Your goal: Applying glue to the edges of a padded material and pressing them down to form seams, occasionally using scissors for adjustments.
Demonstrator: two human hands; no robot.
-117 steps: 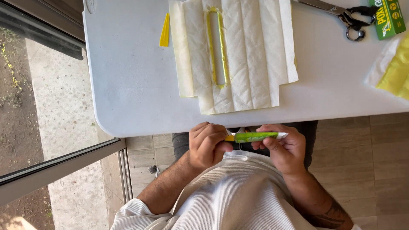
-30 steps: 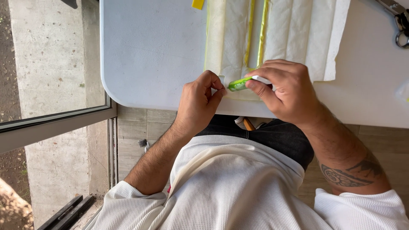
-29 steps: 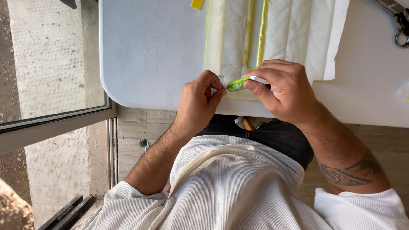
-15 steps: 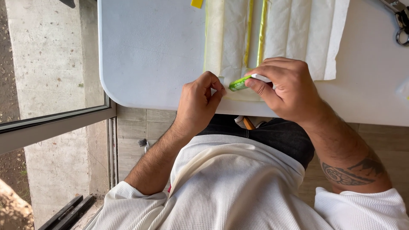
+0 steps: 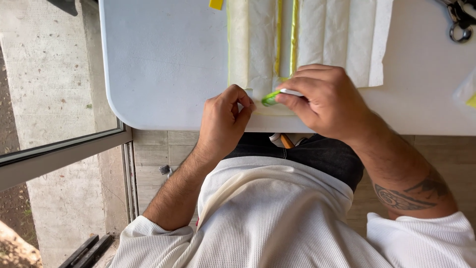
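Note:
My right hand (image 5: 325, 99) grips a slim green and white pen-like tool (image 5: 272, 96), its green tip pointing left at the near edge of a folded white paper sheet (image 5: 317, 34) with yellow strips. My left hand (image 5: 225, 119) pinches the near edge of that paper just left of the green tip, fingers closed. Both hands sit at the front edge of the white table (image 5: 163, 59).
A small yellow piece (image 5: 216, 4) lies at the table's far edge. Scissors handles (image 5: 458, 20) show at the top right, and a yellow-white bag corner (image 5: 468, 94) at the right edge. A window frame and concrete ground lie to the left.
Since 3.9 s ago both hands rose from my lap to the paper's near edge. Over the last second they hardly move.

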